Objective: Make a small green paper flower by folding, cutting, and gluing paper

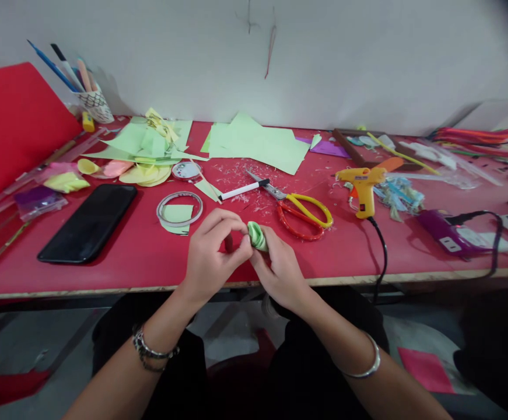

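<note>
A small rolled green paper flower [257,236] is held up over the front of the red table. My right hand [280,265] grips it from the right, fingers wrapped round its base. From the left, my left hand [219,251] pinches at its edge with thumb and forefinger. Just beyond my hands lie scissors [304,216] with one yellow and one red handle, blades parted. A white marker [242,191] rests against their blades. To the left, a roll of tape [179,209] lies partly over a green paper piece [177,219].
A black phone [88,223] lies at the left. Green paper sheets [258,140] are spread along the wall. At the right stands a yellow glue gun [363,185], its cord hanging over the table edge, near a purple power socket [444,233]. A pen cup [95,105] stands back left.
</note>
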A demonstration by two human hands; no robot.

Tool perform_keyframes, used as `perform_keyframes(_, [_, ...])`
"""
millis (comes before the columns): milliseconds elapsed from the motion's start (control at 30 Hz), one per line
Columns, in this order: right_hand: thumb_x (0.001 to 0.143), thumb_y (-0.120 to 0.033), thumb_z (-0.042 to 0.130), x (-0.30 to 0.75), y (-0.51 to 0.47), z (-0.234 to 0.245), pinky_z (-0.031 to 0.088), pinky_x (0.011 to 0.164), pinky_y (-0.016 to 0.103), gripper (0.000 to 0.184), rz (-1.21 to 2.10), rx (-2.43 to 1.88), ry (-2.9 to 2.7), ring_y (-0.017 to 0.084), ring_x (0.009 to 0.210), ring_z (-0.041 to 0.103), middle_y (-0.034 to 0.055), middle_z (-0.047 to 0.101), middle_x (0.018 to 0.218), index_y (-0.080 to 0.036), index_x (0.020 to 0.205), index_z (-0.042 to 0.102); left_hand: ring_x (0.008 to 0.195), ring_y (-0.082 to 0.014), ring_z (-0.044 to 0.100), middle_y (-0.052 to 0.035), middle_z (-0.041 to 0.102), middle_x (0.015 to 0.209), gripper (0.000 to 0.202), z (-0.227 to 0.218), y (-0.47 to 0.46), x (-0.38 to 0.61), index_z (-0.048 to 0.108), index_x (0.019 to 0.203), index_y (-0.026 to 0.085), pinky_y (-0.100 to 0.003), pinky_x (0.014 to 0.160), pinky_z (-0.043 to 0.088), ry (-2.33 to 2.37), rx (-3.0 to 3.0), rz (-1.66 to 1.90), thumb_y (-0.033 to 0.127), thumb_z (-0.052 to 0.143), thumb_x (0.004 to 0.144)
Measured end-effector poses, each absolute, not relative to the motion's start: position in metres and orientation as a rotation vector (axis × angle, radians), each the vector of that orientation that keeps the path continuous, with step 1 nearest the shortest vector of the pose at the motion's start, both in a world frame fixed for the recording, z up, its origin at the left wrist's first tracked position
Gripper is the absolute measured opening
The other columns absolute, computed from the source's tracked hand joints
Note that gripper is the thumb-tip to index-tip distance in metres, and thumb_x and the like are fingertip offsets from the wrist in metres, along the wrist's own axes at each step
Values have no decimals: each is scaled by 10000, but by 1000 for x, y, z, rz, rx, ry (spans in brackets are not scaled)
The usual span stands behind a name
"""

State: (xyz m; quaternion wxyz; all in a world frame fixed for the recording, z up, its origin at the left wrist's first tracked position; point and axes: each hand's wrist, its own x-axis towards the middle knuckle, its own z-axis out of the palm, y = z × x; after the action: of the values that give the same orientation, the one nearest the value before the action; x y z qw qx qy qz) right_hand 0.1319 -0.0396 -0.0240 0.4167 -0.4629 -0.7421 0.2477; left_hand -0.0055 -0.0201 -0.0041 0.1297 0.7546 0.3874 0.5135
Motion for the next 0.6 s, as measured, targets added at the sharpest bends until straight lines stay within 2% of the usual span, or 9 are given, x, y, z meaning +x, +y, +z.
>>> perform_keyframes(333, [852,-270,429,133,-40,-16,349,528,201,115,746,-1120,-1743,86,571,439,-20,501,674,-174,857,492,596,-65,481,-10,554,819,59,-3,-18,-8,563,767,158,-200,545,419,1051,2280,1485,103,554,747])
perform_keyframes(467, [840,-285,443,133,-40,-15,266,467,197,167,733,-1133,-1721,64,499,345,-50,405,582,-170,720,461,676,-93,530,-15,580,810,36,-5,-17,-8,570,763,162,-220,598,431,995,2412,1476,130,574,747])
perform_keyframes(600, [826,-290,464,133,-41,-13,232,458,198,237,738,-1137,-1710,58,492,299,-58,334,553,-175,633,389,730,-111,552,-16,606,824,31,-6,-18,-8,566,791,178,-241,623,426,977,2506,1472,185,579,764])
